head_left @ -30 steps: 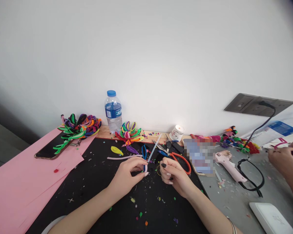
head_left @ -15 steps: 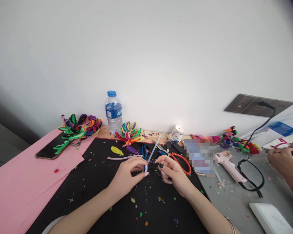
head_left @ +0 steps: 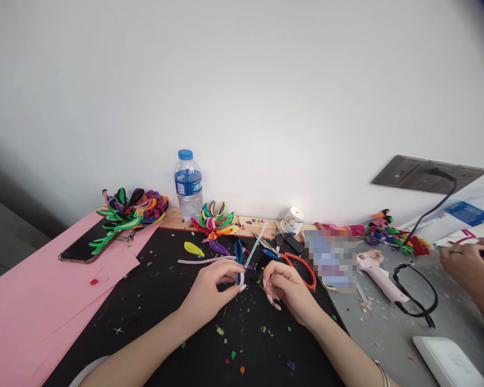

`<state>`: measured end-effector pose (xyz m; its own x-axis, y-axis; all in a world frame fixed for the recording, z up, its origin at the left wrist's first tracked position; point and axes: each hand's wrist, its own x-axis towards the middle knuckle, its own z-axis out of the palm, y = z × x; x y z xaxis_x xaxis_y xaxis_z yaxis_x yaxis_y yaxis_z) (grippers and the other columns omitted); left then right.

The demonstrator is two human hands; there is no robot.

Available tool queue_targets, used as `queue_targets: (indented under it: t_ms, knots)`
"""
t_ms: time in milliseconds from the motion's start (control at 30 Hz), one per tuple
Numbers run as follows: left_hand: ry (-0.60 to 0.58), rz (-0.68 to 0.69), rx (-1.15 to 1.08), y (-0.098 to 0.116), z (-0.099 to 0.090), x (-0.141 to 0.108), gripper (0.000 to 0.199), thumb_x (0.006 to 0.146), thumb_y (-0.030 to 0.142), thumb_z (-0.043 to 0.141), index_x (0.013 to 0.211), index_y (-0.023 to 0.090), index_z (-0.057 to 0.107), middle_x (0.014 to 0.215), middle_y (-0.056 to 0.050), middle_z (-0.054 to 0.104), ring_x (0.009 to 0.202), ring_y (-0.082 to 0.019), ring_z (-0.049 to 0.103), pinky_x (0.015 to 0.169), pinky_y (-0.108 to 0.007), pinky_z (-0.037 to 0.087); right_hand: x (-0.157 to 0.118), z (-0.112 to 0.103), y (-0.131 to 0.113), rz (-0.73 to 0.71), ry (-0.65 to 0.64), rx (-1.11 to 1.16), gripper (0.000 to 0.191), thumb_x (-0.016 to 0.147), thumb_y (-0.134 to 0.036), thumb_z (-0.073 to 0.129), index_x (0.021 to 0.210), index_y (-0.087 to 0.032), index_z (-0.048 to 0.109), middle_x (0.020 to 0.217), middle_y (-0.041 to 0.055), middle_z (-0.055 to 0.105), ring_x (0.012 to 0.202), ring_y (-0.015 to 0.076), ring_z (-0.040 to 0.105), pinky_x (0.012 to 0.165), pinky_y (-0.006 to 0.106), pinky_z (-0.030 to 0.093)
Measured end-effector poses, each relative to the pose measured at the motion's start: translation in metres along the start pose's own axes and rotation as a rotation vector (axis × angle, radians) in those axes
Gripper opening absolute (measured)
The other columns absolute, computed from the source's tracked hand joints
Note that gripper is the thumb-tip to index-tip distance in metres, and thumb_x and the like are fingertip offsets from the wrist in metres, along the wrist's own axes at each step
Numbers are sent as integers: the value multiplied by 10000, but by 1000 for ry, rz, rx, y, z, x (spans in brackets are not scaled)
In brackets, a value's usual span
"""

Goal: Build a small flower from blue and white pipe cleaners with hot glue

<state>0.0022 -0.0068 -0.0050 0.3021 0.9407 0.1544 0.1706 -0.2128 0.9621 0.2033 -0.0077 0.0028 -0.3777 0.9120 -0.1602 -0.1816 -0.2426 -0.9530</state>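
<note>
Over the black mat (head_left: 145, 328), my left hand (head_left: 218, 285) pinches a small looped strip (head_left: 241, 278), pale lilac with dark blue. Just to the right, my right hand (head_left: 286, 287) has its fingers curled downward; whether anything is in them is hidden. The two hands are apart. Behind them lie a yellow loop (head_left: 194, 249), a purple loop (head_left: 219, 248), a blue loop (head_left: 239, 251), a long pale lilac strip (head_left: 201, 261) and a translucent stick (head_left: 256, 245). Orange-handled scissors (head_left: 300, 269) lie behind my right hand.
A water bottle (head_left: 189, 188) and a paper cup (head_left: 293, 221) stand by the wall. Colourful fuzzy bundles (head_left: 135, 212) and a phone (head_left: 84, 244) lie left. On the right are a pink glue gun (head_left: 383, 277), its cable, a white box (head_left: 447, 357) and another person's hands (head_left: 468, 269).
My right hand's fingers have curled downward, away from the strip in my left hand. My left hand has hardly moved. The other person's hand has shifted slightly left.
</note>
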Motion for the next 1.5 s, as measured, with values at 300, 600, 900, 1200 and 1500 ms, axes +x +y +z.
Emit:
queue_targets:
  t_ms: [300, 600, 900, 1200, 1500]
  knots:
    - [-7, -6, 6, 1, 0, -1, 201, 697, 137, 598, 891, 176, 635, 1004, -56, 590, 803, -147, 610, 792, -297, 535, -2, 2, 0, 66, -41, 14, 148, 571, -93, 407, 529, -132, 544, 411, 5, 576, 328, 111, 531, 321, 171, 374]
    - [1, -8, 15, 0, 0, 2, 198, 686, 137, 605, 879, 170, 636, 998, -56, 591, 800, -146, 610, 780, -293, 536, -2, 3, 4, 75, -111, 123, 219, 517, -124, 359, 486, -100, 575, 423, 79, 618, 335, 148, 569, 306, 185, 417]
    - [-1, -7, 5, -1, 0, 0, 198, 687, 137, 606, 881, 164, 636, 1002, -62, 592, 801, -150, 613, 782, -296, 536, -3, 1, 4, 25, -219, 185, 293, 670, -268, 404, 653, -70, 619, 638, 172, 690, 525, 224, 659, 516, 326, 523]
    - [-1, -4, 1, -1, 0, 2, 197, 683, 126, 606, 875, 160, 630, 994, -63, 588, 802, -150, 612, 777, -293, 538, -6, 0, 0, 6, -272, 136, 399, 787, -433, 438, 816, -71, 605, 814, 193, 690, 693, 246, 678, 664, 366, 509]
    - [-19, 5, -10, 1, 0, 1, 199, 693, 126, 600, 884, 167, 634, 992, -58, 585, 818, -150, 611, 787, -293, 536, 0, 4, 2, -66, -120, -63, 144, 794, -244, 575, 898, -148, 545, 600, -2, 625, 425, 93, 562, 434, 201, 454]
